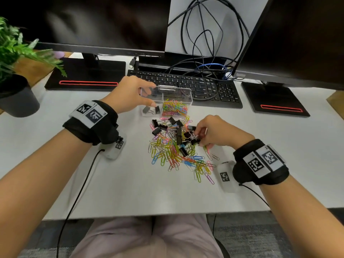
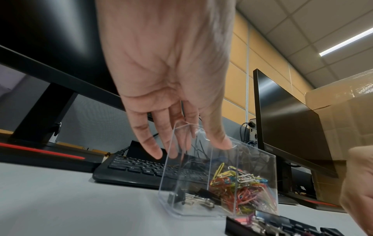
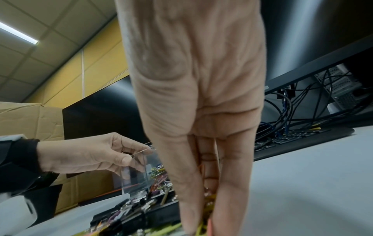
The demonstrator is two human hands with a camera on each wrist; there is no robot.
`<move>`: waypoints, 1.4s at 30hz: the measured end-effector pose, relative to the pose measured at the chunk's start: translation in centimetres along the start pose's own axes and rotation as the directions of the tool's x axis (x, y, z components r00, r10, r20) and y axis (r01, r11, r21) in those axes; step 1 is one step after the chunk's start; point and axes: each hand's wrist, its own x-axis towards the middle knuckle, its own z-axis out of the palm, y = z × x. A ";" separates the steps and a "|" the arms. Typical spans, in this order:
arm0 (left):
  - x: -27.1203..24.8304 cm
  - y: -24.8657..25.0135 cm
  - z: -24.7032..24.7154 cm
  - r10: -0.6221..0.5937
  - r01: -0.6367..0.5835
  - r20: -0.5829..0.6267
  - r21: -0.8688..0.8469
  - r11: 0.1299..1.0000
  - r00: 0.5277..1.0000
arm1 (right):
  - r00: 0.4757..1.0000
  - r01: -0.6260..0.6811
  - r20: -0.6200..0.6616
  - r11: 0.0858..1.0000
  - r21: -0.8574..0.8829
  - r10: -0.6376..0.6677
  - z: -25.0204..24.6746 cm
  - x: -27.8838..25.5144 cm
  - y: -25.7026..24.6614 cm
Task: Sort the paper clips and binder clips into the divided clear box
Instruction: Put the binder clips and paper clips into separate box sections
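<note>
Left hand [image 1: 130,94] grips clear box [image 1: 184,95] wall at 12 o'clock. Right hand [image 1: 214,133] pinches binder clips [image 1: 191,136] in mixed pile; paper clips [image 1: 175,159] tangle. Shake strays free first.

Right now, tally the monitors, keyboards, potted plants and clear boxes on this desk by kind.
Monitors: 2
Keyboards: 1
Potted plants: 1
Divided clear boxes: 1
Total: 5
</note>
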 end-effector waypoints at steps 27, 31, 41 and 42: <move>0.1 -0.1 0.0 -0.020 0.020 0.008 -0.034 0.999 1.000 | 0.923 0.067 -0.384 0.986 0.151 -0.003 -7.0 4.4 -6.9; 0.2 -0.1 0.0 -0.027 0.028 0.015 -0.029 0.999 1.000 | 0.928 0.016 -0.371 0.995 0.095 0.020 -6.2 5.9 -7.4; 0.2 -0.2 0.0 -0.012 0.013 0.016 -0.020 1.000 1.000 | 0.861 0.123 -0.509 0.973 0.196 -0.006 -6.1 4.2 -6.5; 0.2 -0.2 0.0 -0.009 0.010 0.015 -0.018 1.000 1.000 | 0.858 0.112 -0.514 0.975 0.189 0.001 -6.1 3.8 -6.3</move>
